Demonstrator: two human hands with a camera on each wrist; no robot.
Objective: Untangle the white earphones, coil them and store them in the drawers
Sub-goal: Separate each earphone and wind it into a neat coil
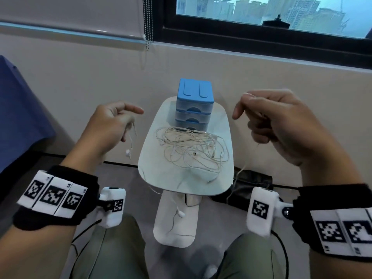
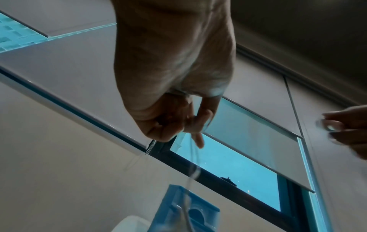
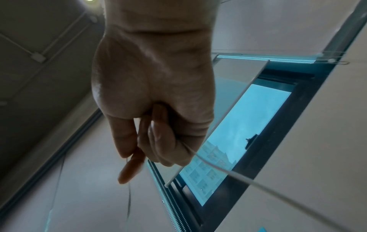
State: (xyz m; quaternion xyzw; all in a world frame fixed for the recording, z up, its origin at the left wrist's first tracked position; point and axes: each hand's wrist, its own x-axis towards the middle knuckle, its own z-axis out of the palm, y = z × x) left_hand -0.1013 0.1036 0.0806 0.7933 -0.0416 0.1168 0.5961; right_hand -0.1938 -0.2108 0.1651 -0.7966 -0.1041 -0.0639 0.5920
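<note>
earphones [image 1: 191, 150] lie tangled on the table [image 1: 225, 125] between both hands; left hand [image 1: 112, 125] pinches a hanging earbud end, right hand [image 1: 277, 121] pinches the cord

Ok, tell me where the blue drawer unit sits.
Head view: the blue drawer unit stands at the far end of the small white table, right behind the tangled earphones.
</note>
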